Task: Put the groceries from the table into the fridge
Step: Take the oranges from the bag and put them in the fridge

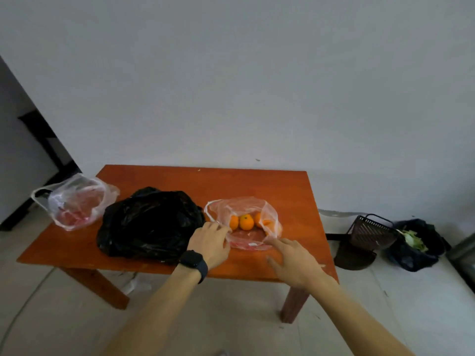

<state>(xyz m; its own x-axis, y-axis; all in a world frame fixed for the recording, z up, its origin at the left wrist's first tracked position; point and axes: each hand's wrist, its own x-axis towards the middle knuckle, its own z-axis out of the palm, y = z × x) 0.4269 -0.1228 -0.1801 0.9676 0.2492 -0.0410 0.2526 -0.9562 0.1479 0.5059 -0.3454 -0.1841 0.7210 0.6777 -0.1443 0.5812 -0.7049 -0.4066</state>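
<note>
The left hand point(209, 242) is reaching over the near edge of the wooden table point(205, 181), its fingers point(218, 227) bunching together and curling at the left rim of a clear plastic bag point(246, 206) that is lying open. They are touching the plastic, but whether they are actually pinching it I cannot tell. A black watch point(193, 263) is sitting on that wrist.

The right hand point(295, 263) is hovering low with its fingers apart. The index finger point(276, 243) is stretching forward and touching the bag's near right edge, while the thumb is pointing off to the left and gripping nothing.

Just beyond both sets of fingertips, inside the bag, several oranges point(246, 222) are resting side by side – the groceries nearest the hands. Directly left of the left fingers a crumpled black bag point(151, 222) is slumping on the table, almost touching the knuckles. Farther left of it, well apart from the fingers, a pinkish see-through bag point(74, 201) with red contents is hanging over the table's corner.

On the floor well to the right of the right fingers, a dark slotted basket point(370, 231) is tilting beside a dark bin bag point(416, 253) holding green scraps
</note>
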